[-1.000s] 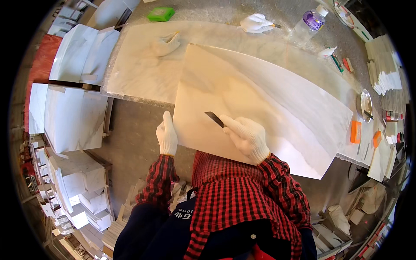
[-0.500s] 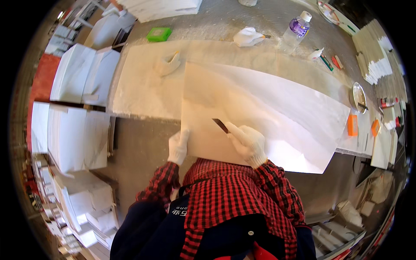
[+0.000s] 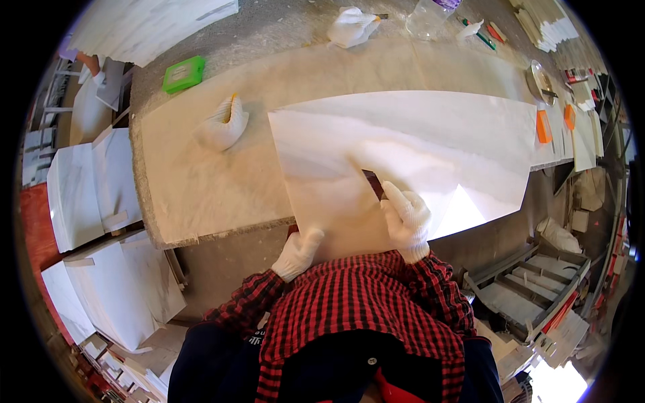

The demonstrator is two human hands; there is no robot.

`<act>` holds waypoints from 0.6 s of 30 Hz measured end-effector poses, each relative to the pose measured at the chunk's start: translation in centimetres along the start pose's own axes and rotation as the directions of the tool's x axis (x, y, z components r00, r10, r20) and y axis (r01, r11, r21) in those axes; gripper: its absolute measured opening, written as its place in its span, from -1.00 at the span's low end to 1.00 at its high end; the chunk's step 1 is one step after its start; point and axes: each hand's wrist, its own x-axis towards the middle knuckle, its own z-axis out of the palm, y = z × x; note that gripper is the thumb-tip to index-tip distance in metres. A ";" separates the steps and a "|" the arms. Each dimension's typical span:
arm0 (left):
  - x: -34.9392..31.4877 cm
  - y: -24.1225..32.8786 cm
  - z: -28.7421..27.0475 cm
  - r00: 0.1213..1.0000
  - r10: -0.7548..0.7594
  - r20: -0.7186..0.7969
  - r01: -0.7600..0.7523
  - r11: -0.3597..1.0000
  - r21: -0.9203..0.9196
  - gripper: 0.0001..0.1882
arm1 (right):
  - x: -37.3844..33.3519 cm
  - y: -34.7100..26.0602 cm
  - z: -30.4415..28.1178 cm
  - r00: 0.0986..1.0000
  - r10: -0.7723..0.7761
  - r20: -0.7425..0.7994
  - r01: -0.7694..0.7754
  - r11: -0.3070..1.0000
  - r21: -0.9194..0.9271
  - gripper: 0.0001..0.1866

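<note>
- A grey, dust-marked worktable (image 3: 269,40) spans the upper part of the view.
- A grey-brown floor (image 3: 222,272) shows between the worktable and the stacks at left.
- White slabs (image 3: 70,195) with grey veining stand in stacks along the left side, and a red surface (image 3: 33,211) shows beyond them.
- Piled pale tiles (image 3: 549,23) sit at the far right of the worktable.
- A dark-framed rack (image 3: 559,297) with crossbars stands at lower right, pale panels (image 3: 507,295) inside it.
- White light (image 3: 557,384) glares near the lower right rim, the brightest patch in the background.
</note>
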 end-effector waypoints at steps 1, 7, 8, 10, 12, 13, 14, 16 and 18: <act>0.0 0.6 0.0 1.000 0.002 0.016 -0.003 1.000 0.016 -0.44 | -0.1 -0.1 0.2 1.000 0.000 -0.018 0.000 1.000 -0.007 -0.49; 0.4 1.3 -0.2 0.998 -0.018 0.052 0.013 0.996 0.093 -0.51 | -1.1 -1.0 0.0 0.990 0.116 0.086 -0.114 0.993 -0.028 -0.54; 0.4 1.3 -0.4 0.998 -0.039 0.056 0.033 0.993 0.112 -0.52 | -1.0 -1.3 0.0 0.986 0.144 0.082 -0.143 0.990 -0.017 -0.55; 0.3 1.3 -0.2 1.000 -0.015 0.027 0.013 0.998 0.066 -0.53 | -0.8 -1.6 -0.1 0.977 0.198 0.079 -0.199 0.980 0.006 -0.56; 0.1 1.0 0.1 1.000 -0.006 -0.001 0.006 1.000 0.024 -0.53 | -0.1 -1.5 0.1 0.976 0.219 0.007 -0.220 0.975 0.015 -0.58; 0.1 0.6 0.2 1.000 -0.008 -0.011 0.008 1.000 0.004 -0.52 | 0.4 -1.4 0.1 0.973 0.230 -0.029 -0.230 0.973 0.020 -0.59; 0.3 0.5 0.5 1.000 -0.016 -0.023 0.015 1.000 -0.013 -0.51 | 1.4 -1.3 -0.4 0.959 0.283 -0.014 -0.283 0.959 0.017 -0.60; -0.1 1.2 0.9 0.998 0.007 -0.069 -0.008 1.000 -0.001 -0.49 | 3.4 -1.9 -0.9 0.927 0.375 0.018 -0.375 0.927 0.011 -0.61; -0.2 1.4 1.2 0.996 0.021 -0.092 -0.020 1.000 0.009 -0.48 | 4.1 -1.1 -0.6 0.934 0.356 0.017 -0.353 0.931 -0.095 -0.64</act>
